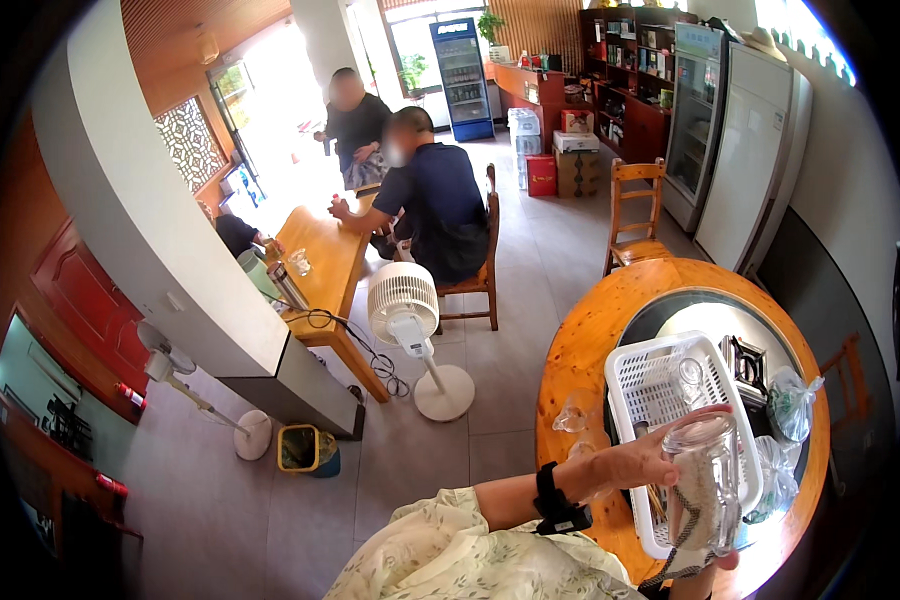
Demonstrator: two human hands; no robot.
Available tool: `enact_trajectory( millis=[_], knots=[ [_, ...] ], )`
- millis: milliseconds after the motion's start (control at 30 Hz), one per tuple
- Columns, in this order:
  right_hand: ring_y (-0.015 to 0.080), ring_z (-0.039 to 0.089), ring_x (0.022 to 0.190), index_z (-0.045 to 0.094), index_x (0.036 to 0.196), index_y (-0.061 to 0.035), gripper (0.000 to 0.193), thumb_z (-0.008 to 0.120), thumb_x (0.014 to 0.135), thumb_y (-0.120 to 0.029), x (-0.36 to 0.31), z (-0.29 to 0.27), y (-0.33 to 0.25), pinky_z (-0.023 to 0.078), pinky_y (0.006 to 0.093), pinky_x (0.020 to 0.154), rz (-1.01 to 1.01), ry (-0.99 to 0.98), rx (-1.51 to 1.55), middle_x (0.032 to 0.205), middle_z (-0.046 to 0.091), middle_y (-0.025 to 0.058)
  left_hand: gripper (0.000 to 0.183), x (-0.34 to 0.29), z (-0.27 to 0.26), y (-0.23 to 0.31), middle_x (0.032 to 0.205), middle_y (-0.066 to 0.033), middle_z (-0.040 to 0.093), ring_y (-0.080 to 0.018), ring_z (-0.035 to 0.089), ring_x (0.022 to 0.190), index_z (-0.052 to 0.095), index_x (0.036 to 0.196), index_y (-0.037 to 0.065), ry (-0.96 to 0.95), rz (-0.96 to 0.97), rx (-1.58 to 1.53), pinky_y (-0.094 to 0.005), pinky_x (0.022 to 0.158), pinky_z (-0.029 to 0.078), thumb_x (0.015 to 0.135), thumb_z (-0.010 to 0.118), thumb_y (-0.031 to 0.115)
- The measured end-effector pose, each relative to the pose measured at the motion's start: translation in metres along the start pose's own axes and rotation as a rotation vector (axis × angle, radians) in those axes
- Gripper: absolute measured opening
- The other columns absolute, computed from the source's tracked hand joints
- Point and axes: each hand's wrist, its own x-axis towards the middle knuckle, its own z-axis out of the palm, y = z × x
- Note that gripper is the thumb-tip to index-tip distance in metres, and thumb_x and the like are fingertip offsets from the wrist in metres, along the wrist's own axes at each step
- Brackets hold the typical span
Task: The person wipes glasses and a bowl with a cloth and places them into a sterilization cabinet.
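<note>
A large clear drinking glass [728, 468] is held tilted over the front of a white plastic basket [616, 385]. My left hand [638, 458] is closed around the glass's upper part, thumb on the near side. My right hand [727, 562] is at the lower end, mostly hidden behind the glass, with only fingertips showing. A pale cloth with a dark checked edge [686, 522] bunches at that lower end, against my right hand. Another clear glass [688, 374] lies in the basket's far part. Thin sticks show in the basket near my left wrist.
The basket stands on a round wooden table [582, 345]. Clear glassware [571, 412] sits left of it; filled plastic bags [794, 408] and a black metal stand [744, 366] are to the right. Beyond are a chair [638, 215], a white fan [404, 300] and two people at another table.
</note>
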Motion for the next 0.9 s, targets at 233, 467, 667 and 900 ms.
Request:
enact_trajectory(
  millis=[233, 467, 667, 900],
  knots=[
    [0.0216, 0.062, 0.088, 0.056, 0.113, -0.0012, 0.062, 0.085, 0.064, -0.026, 0.015, 0.016, -0.021, 0.050, 0.0339, 0.075, 0.056, -0.057, -0.405, 0.097, 0.064, 0.0106, 0.105, -0.002, 0.001, 0.000, 0.131, -0.0124, 0.044, -0.0211, 0.042, 0.125, 0.030, 0.139, 0.003, 0.208, -0.071, 0.095, -0.0336, 0.105, 0.036, 0.066, 0.078, 0.060],
    [0.0318, 0.057, 0.105, 0.053, 0.121, -0.0060, 0.048, 0.069, 0.080, -0.025, 0.057, 0.038, -0.018, 0.047, 0.0388, 0.087, -0.050, -0.014, -0.497, 0.116, 0.058, 0.0171, 0.107, 0.000, -0.008, -0.007, 0.130, -0.0131, 0.047, -0.0174, 0.050, 0.117, 0.022, 0.145, 0.003, 0.459, -0.219, 0.185, -0.0313, 0.095, 0.046, 0.071, 0.072, 0.062],
    [0.0330, 0.056, 0.100, 0.053, 0.119, -0.0052, 0.042, 0.067, 0.082, -0.018, 0.041, 0.007, 0.027, 0.047, 0.0388, 0.085, -0.167, -0.054, -0.359, 0.108, 0.060, 0.0166, 0.125, -0.001, -0.016, 0.017, 0.140, -0.0138, 0.039, -0.0203, 0.046, 0.123, 0.006, 0.150, 0.007, 0.205, -0.217, 0.369, -0.0374, 0.099, 0.043, 0.062, 0.074, 0.065],
    [0.0305, 0.058, 0.094, 0.055, 0.116, -0.0052, 0.042, 0.070, 0.080, -0.022, 0.015, 0.000, 0.025, 0.048, 0.0374, 0.081, -0.143, 0.212, 0.320, 0.102, 0.061, 0.0145, 0.133, 0.001, -0.025, 0.007, 0.154, -0.0119, 0.015, -0.0263, 0.019, 0.141, 0.006, 0.150, 0.012, -0.074, 0.157, 0.509, -0.0421, 0.116, 0.016, 0.051, 0.086, 0.049]
  ],
)
